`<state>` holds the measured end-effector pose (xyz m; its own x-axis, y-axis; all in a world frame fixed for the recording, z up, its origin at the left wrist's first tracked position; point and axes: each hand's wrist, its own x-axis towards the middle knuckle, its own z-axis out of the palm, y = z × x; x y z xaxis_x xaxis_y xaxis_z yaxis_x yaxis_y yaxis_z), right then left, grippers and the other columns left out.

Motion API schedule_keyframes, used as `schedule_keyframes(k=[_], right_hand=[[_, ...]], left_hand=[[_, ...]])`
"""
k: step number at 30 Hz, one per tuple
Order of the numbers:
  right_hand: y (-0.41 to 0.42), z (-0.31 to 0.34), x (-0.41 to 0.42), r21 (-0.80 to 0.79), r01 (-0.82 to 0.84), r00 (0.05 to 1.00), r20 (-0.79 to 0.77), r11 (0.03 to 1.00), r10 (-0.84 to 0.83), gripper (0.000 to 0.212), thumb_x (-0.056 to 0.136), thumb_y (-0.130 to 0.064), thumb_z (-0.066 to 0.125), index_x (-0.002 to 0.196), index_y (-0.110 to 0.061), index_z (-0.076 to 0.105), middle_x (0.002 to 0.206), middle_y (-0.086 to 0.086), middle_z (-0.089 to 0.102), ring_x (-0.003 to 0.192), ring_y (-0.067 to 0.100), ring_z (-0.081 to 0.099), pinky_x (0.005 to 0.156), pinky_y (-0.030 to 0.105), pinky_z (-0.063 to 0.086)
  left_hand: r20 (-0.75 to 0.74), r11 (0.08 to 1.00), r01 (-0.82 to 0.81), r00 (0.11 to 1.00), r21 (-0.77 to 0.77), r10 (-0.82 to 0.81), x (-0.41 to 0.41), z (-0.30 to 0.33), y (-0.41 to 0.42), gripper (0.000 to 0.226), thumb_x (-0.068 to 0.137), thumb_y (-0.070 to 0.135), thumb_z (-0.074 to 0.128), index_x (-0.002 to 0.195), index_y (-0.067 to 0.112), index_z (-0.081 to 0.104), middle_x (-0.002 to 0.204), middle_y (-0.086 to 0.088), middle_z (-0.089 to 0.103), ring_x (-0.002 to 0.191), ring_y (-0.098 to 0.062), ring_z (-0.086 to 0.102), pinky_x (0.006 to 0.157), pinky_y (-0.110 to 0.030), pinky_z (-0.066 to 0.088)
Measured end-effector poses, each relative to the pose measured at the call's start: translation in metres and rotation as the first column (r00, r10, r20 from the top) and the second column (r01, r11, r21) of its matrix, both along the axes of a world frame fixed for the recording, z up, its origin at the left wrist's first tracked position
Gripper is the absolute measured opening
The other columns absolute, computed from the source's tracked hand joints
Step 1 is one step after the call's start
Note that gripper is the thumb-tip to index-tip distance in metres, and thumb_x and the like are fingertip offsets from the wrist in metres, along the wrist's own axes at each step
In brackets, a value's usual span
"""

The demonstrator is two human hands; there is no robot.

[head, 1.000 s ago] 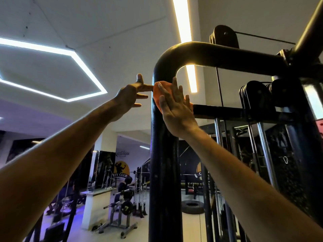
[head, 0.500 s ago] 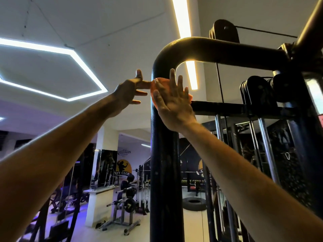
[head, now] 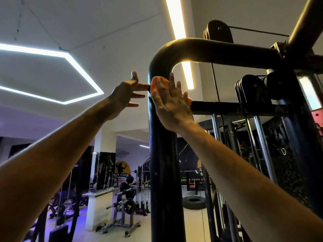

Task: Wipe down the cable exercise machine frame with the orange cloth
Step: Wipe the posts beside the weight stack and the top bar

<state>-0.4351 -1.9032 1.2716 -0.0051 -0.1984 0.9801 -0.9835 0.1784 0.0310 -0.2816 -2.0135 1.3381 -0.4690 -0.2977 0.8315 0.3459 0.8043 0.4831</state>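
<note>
The cable machine's black frame post point(head: 164, 172) rises through the middle of the view and bends right into a top bar. My right hand point(head: 170, 103) lies flat on the post just below the bend and presses the orange cloth point(head: 155, 84) against it. Only the cloth's edges show around my fingers. My left hand point(head: 127, 92) is on the post's left side, fingers spread, with a fingertip touching the post next to the cloth. It holds nothing.
Pulleys point(head: 251, 89) and chrome guide rods point(head: 262, 145) fill the frame's right side, with a cross bar point(head: 227, 106) behind my right hand. Beyond are a dumbbell rack point(head: 127, 203), a tyre point(head: 194, 202), a white pillar point(head: 103, 172) and ceiling lights.
My right hand has slid the cloth a little higher up the post toward the bend. My left hand has risen with it, still at the post's left side.
</note>
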Motion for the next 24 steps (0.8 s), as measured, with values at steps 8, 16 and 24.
schedule_keyframes(k=[8, 16, 24], right_hand=[[-0.015, -0.093, 0.004, -0.09, -0.077, 0.993, -0.095, 0.993, 0.069, 0.062, 0.115, -0.049, 0.018, 0.174, -0.03, 0.013, 0.182, -0.006, -0.007, 0.168, 0.018, -0.015, 0.135, 0.056, -0.003], [-0.018, -0.053, 0.008, -0.179, -0.1, 0.994, -0.064, 0.979, 0.09, 0.062, 0.115, -0.045, 0.029, 0.173, -0.025, 0.018, 0.183, -0.002, -0.002, 0.169, 0.022, -0.005, 0.136, 0.056, 0.001], [-0.015, -0.097, 0.01, -0.185, -0.049, 0.995, -0.095, 0.981, 0.032, 0.062, 0.115, -0.039, 0.032, 0.172, -0.028, 0.012, 0.181, -0.003, -0.002, 0.168, 0.018, -0.012, 0.136, 0.057, 0.004]], left_hand=[[-0.006, 0.998, 0.058, 0.998, -0.008, -0.058, -0.001, -0.021, -0.002, 0.055, 0.113, 0.058, 0.032, 0.133, 0.024, 0.069, 0.156, 0.003, 0.059, 0.131, -0.025, 0.062, 0.103, -0.048, 0.054], [0.021, 0.991, 0.132, 0.991, -0.001, -0.132, -0.009, -0.034, -0.002, 0.058, 0.112, 0.059, 0.033, 0.152, 0.026, 0.059, 0.163, 0.002, 0.05, 0.136, -0.026, 0.057, 0.097, -0.044, 0.054], [0.089, 0.973, 0.221, 0.97, 0.062, -0.225, -0.005, -0.058, -0.009, 0.067, 0.105, 0.066, 0.04, 0.157, 0.027, 0.053, 0.167, 0.003, 0.046, 0.143, -0.028, 0.054, 0.107, -0.05, 0.05]])
